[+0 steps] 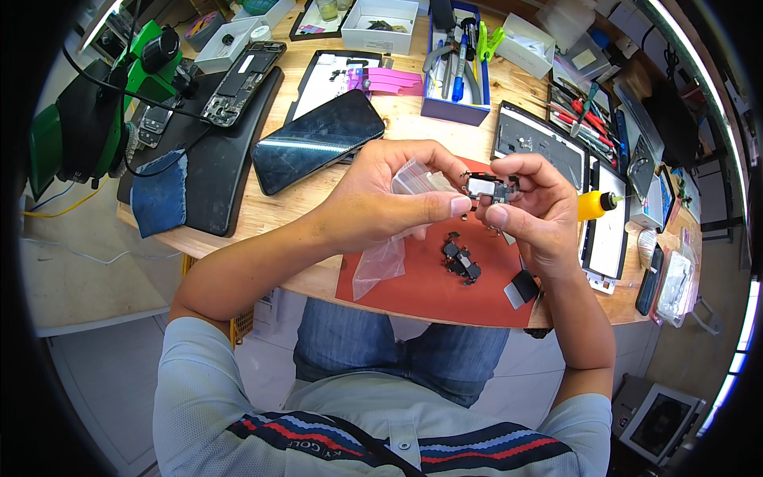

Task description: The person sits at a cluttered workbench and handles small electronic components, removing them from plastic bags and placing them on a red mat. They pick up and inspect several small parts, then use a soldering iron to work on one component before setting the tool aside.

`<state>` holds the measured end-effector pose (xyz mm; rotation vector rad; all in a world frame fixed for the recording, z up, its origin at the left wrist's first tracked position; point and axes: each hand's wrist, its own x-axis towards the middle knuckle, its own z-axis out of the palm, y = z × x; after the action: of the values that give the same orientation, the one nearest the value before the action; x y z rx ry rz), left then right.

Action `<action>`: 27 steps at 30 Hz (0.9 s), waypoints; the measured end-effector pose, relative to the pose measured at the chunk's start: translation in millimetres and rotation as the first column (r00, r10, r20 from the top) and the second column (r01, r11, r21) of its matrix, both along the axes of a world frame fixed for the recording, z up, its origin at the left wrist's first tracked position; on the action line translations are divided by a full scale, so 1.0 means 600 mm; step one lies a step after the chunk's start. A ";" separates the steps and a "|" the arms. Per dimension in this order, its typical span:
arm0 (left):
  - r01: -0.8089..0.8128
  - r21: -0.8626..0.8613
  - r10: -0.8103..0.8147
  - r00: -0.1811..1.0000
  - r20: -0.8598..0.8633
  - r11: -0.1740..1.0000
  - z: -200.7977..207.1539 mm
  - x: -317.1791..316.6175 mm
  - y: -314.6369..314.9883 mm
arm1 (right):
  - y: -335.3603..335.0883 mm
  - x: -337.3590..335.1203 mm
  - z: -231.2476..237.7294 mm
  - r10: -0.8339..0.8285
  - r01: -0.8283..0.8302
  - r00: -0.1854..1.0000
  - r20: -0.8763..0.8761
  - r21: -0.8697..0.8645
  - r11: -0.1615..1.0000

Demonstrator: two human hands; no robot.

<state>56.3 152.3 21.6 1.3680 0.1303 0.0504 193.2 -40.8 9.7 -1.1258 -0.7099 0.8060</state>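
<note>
Between my two hands, above a red-brown mat point(373, 280), is a small black and silver phone part point(482, 188). My right hand point(548, 208) pinches its right side between thumb and fingers. A crumpled clear plastic bag point(380, 266) is gripped in my left hand point(381, 187), whose thumb and fingertips reach the part's left edge. Below them, a similar cluster of small black parts point(461, 261) lies on the mat. A small black and silver flat piece point(521, 288) rests near my right wrist.
A dark-screened phone point(318, 143) lies left of my hands, beyond it an opened phone point(244, 83) on a black pad point(226, 179). A blue tool box point(455, 111) stands at the back. A yellow bottle point(590, 206) is beside my right hand; a green microscope point(75, 135) stands far left.
</note>
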 end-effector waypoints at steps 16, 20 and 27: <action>-0.020 -0.051 0.021 1.000 0.016 0.998 -0.007 -0.001 0.007 | -0.003 0.004 0.004 0.082 -0.081 0.995 -0.054 0.019 0.997; -0.049 -0.023 0.050 0.998 0.036 0.999 -0.006 0.001 0.002 | -0.004 0.008 0.002 0.090 -0.090 0.995 -0.046 -0.004 0.996; -0.010 -0.008 0.011 1.000 0.022 1.000 -0.007 0.001 0.009 | -0.003 0.006 0.005 0.069 -0.070 0.997 -0.036 -0.025 0.997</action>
<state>57.1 157.6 17.5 1.3589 0.1190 0.0737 196.9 -42.6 12.6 -1.1131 -0.7138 0.8946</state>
